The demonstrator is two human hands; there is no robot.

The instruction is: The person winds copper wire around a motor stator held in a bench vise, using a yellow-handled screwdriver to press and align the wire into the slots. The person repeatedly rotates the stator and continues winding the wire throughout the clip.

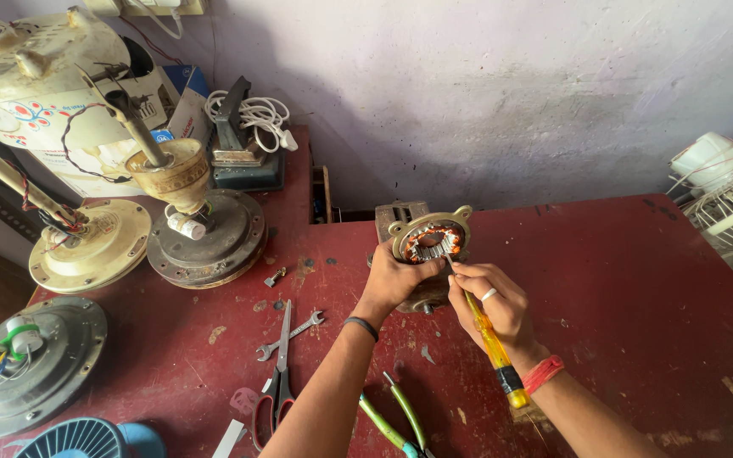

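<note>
On the red desk (604, 280), the left hand (396, 278) grips a round metal motor housing (431, 246) — copper windings (431, 243) inside — while the right hand (494, 305) closes on a yellow-handled screwdriver (492, 343).

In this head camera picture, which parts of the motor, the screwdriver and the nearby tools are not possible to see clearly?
- Screwdriver tip: hidden inside the motor stator, too small to tell what it touches.
- Stator's lower body: covered by the left hand and right hand.
- Green-handled pliers: jaws cut off by the bottom edge.
- Scissors: handles partly hidden by the left forearm.
- Blue fan grille: cut by the bottom edge.
</note>
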